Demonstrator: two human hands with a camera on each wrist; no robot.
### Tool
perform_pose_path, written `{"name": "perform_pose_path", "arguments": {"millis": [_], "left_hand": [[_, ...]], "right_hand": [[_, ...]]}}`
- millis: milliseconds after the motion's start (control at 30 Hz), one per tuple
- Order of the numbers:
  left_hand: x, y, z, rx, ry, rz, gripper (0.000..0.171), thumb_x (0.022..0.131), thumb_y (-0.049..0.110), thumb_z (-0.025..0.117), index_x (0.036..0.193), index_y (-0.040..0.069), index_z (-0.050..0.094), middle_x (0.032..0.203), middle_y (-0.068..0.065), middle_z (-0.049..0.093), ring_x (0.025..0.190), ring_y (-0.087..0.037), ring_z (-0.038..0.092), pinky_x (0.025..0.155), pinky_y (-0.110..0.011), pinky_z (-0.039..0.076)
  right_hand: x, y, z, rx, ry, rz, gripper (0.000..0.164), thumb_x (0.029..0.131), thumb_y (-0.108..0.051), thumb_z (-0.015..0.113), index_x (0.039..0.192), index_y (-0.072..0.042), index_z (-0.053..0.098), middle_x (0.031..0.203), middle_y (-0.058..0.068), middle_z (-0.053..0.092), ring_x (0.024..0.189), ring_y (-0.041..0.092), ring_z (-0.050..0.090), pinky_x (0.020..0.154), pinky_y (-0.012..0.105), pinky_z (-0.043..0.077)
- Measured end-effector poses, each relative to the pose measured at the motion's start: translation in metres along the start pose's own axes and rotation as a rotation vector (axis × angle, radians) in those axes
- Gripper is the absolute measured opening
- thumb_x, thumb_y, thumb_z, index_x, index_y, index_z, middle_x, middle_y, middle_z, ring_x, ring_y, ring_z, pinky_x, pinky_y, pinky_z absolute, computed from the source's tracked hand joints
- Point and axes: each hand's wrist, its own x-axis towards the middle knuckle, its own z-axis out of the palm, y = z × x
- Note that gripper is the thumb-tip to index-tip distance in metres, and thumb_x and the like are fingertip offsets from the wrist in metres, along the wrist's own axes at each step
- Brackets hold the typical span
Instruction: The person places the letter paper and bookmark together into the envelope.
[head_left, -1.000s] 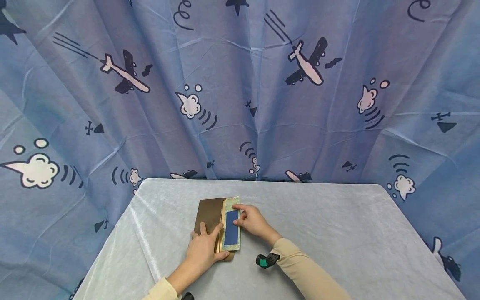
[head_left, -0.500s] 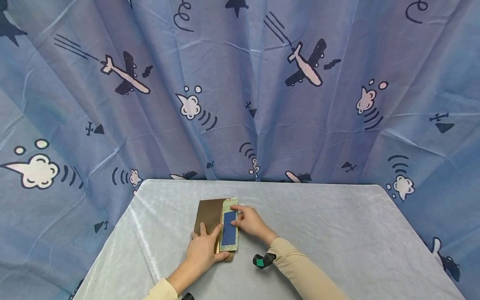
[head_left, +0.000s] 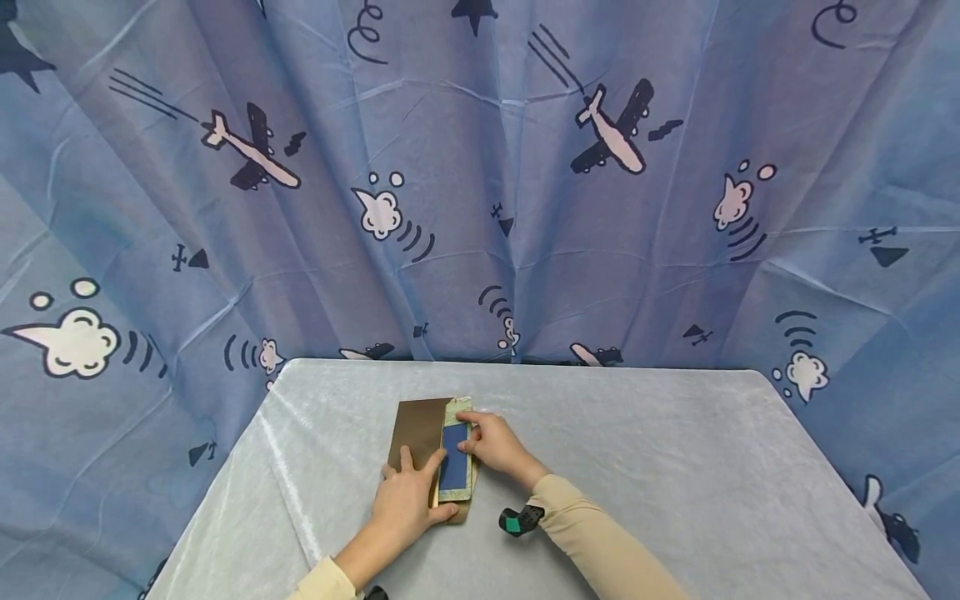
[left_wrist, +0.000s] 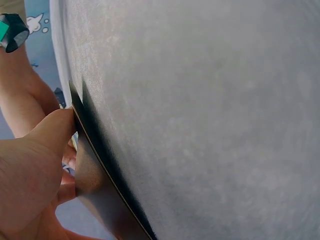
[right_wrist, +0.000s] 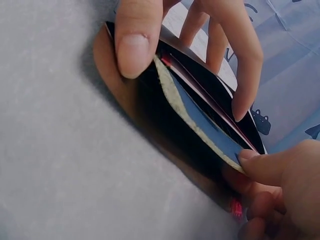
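A flat brown sleeve (head_left: 418, 425) lies on the cloth, its mouth facing right. My left hand (head_left: 405, 500) grips its near part, fingers spread over the top and thumb at the mouth's near end. In the right wrist view that thumb (right_wrist: 134, 55) holds down the lower flap while a finger rests at the upper one, so the mouth gapes. My right hand (head_left: 498, 442) pinches a blue card with a pale green border (head_left: 454, 467), partly inside the sleeve. Pinkish-red edges of further layers show inside, and a red tassel (right_wrist: 237, 209) hangs by the right fingers.
A pale grey velvety cloth (head_left: 660, 467) covers the table. Behind it hangs a blue curtain (head_left: 465, 183) printed with airplanes. A black wristband with a green patch (head_left: 519, 522) hangs by the right wrist.
My right hand has moved slightly left, sliding the blue card further into the brown sleeve. The left hand and the sleeve have stayed in place.
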Motion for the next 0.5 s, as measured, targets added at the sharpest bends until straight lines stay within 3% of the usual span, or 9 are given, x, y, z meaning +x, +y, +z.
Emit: {"name": "perform_pose_path", "arguments": {"millis": [500], "left_hand": [[-0.0016, 0.0001, -0.0016, -0.011, -0.003, 0.007, 0.085, 0.065, 0.066, 0.071, 0.136, 0.026, 0.048, 0.130, -0.040, 0.047, 0.094, -0.061, 0.057, 0.051, -0.044, 0.053]], "right_hand": [[0.0018, -0.0102, 0.0018, -0.041, -0.021, 0.010, 0.052, 0.083, -0.009, 0.068, 0.132, -0.005, 0.053, 0.052, -0.006, 0.049, 0.044, 0.005, 0.041, 0.043, 0.019, 0.033]]}}
